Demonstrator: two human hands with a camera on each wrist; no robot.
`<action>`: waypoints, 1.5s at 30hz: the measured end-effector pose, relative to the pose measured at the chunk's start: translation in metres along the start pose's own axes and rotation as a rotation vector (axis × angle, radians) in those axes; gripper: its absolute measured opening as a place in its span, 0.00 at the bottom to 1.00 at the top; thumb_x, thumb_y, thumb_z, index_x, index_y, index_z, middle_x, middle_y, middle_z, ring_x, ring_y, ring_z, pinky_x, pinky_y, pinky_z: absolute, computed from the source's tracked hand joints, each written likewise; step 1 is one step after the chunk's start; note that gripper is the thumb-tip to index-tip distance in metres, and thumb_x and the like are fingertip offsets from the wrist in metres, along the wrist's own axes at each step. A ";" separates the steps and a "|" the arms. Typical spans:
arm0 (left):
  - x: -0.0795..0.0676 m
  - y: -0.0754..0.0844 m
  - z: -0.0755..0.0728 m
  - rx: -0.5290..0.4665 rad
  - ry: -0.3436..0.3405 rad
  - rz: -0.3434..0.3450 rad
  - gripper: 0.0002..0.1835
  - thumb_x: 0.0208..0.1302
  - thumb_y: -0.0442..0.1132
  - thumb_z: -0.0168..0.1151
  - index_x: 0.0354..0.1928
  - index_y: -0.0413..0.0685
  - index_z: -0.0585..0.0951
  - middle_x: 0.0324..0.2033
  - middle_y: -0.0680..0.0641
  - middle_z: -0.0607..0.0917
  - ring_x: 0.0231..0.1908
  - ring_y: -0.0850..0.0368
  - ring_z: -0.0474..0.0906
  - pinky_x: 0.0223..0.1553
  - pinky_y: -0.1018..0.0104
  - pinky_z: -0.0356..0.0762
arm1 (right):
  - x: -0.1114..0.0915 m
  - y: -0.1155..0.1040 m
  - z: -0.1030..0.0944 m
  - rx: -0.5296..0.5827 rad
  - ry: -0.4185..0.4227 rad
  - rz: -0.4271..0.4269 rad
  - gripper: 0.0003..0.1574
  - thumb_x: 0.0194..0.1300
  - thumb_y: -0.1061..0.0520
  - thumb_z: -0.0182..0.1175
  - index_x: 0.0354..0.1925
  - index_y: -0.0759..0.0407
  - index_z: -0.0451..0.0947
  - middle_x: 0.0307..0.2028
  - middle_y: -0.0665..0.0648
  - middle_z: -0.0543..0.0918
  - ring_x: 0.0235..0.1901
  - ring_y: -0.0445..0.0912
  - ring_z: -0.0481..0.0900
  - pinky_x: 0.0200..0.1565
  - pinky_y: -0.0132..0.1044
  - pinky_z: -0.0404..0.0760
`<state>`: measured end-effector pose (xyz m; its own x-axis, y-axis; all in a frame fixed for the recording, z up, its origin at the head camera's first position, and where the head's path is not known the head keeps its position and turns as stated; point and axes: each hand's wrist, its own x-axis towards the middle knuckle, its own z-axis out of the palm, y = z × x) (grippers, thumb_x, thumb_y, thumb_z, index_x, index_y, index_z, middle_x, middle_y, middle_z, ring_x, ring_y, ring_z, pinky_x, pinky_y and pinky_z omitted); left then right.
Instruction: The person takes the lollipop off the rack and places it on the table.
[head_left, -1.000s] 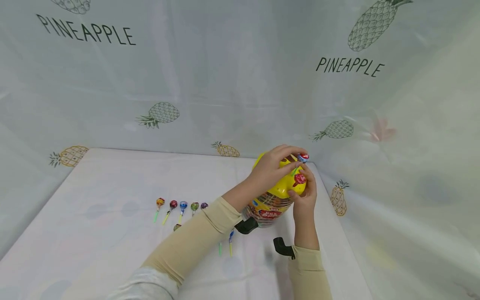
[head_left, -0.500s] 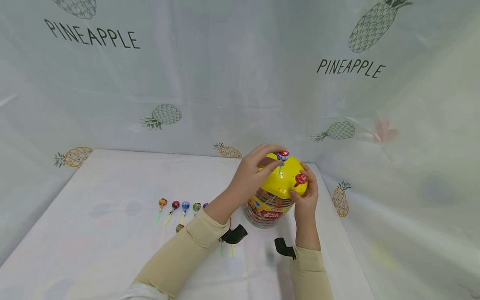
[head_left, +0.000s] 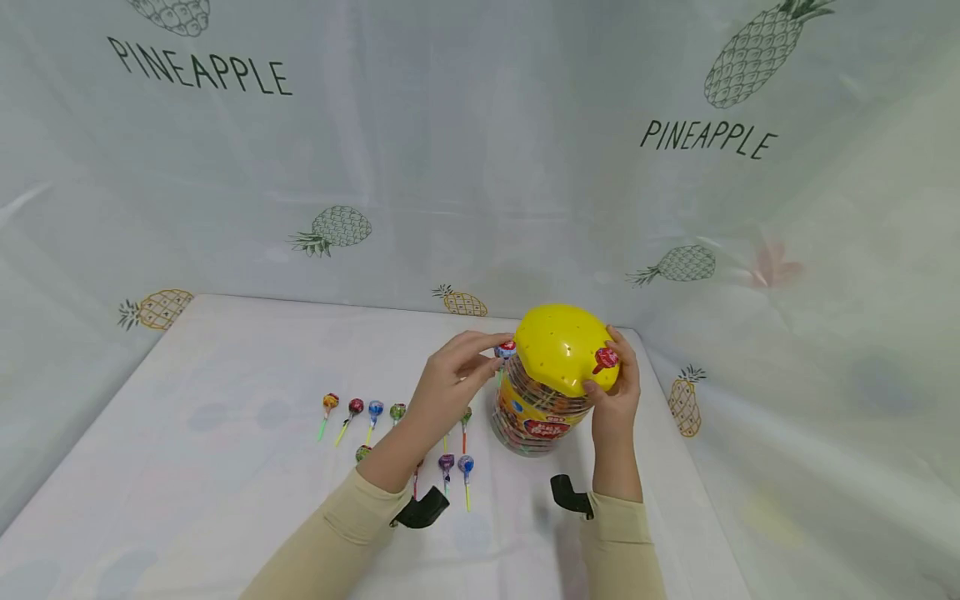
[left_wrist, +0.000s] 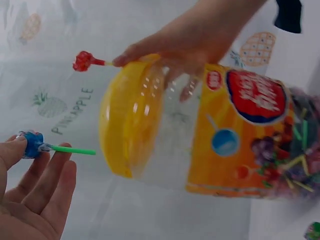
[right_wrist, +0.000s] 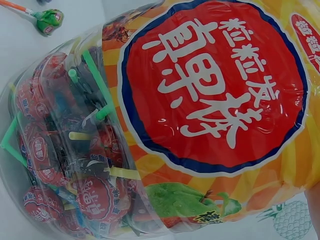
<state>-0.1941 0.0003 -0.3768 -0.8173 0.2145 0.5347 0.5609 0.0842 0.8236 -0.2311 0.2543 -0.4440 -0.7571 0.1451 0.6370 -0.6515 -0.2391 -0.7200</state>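
A clear plastic jar [head_left: 543, 407] with a yellow domed lid [head_left: 558, 343] stands on the table, wrapped lollipops visible inside. At the lid's left side, my left hand [head_left: 444, 379] pinches a blue-and-red wrapped lollipop [left_wrist: 33, 145] by its head. In the left wrist view its green stick points at the lid, with a small gap between. My right hand [head_left: 617, 392] grips the lid's right side. Beside that hand a red lollipop [head_left: 606, 358] stands out from the lid. Small holes dot the lid's top.
Several lollipops lie in rows on the white table [head_left: 247, 467], left of the jar, among them an orange one [head_left: 330, 402] and a blue one [head_left: 466, 465]. My left forearm covers part of the rows. A pineapple-printed curtain [head_left: 480, 167] hangs behind the table.
My left hand has moved left and down from over the lid to its left side, carrying the blue-and-red lollipop. The right hand stays on the lid, and the jar stands where it was.
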 end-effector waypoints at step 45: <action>-0.141 -0.075 -0.127 0.086 0.384 -0.735 0.28 0.63 0.36 0.67 0.66 0.49 0.74 0.57 0.42 0.73 0.35 0.59 0.85 0.40 0.72 0.80 | 0.000 0.002 0.002 0.019 0.000 -0.006 0.38 0.60 0.57 0.69 0.64 0.66 0.67 0.69 0.66 0.60 0.64 0.58 0.63 0.61 0.38 0.70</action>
<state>-0.1380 -0.1602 -0.4901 -0.9584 -0.2700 -0.0930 -0.1374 0.1507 0.9790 -0.2325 0.2519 -0.4448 -0.7532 0.1467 0.6413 -0.6551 -0.2564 -0.7107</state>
